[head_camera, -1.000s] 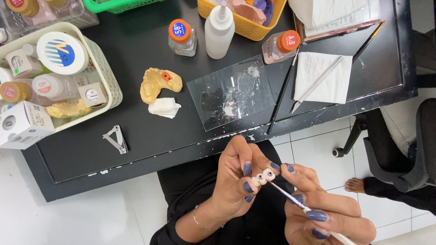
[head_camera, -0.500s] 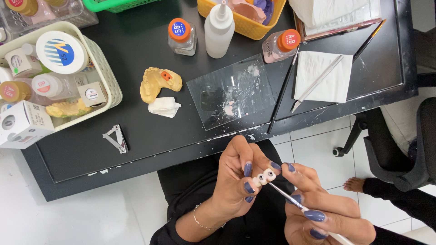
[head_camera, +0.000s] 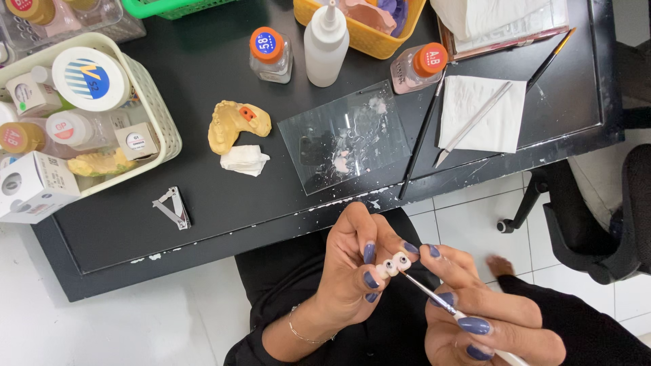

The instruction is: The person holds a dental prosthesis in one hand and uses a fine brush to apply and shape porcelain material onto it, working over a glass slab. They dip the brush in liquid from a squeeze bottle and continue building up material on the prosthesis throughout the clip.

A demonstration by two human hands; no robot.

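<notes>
My left hand (head_camera: 349, 271) pinches a small white dental bridge (head_camera: 391, 265) of a few joined tooth crowns between thumb and fingers, held over my lap below the black table's edge. My right hand (head_camera: 485, 318) grips a thin brush (head_camera: 434, 296) with a white handle; its tip touches the right end of the bridge. On the table (head_camera: 203, 203) lies a glass mixing slab (head_camera: 344, 135) smeared with whitish paste. A yellow dental cast (head_camera: 237, 122) and a folded white tissue (head_camera: 244, 160) lie to its left.
Two orange-capped bottles (head_camera: 270, 53) (head_camera: 420, 68) and a white squeeze bottle (head_camera: 325, 41) stand behind the slab. A cream basket (head_camera: 159, 115) of jars sits left, a yellow basket (head_camera: 366, 41) behind. A napkin (head_camera: 483, 114) with a metal tool, a long brush (head_camera: 420, 139), a small metal clip (head_camera: 173, 207) and a chair (head_camera: 597, 224) are nearby.
Both hands stay almost still; the brush tip has shifted very slightly along the bridge.
</notes>
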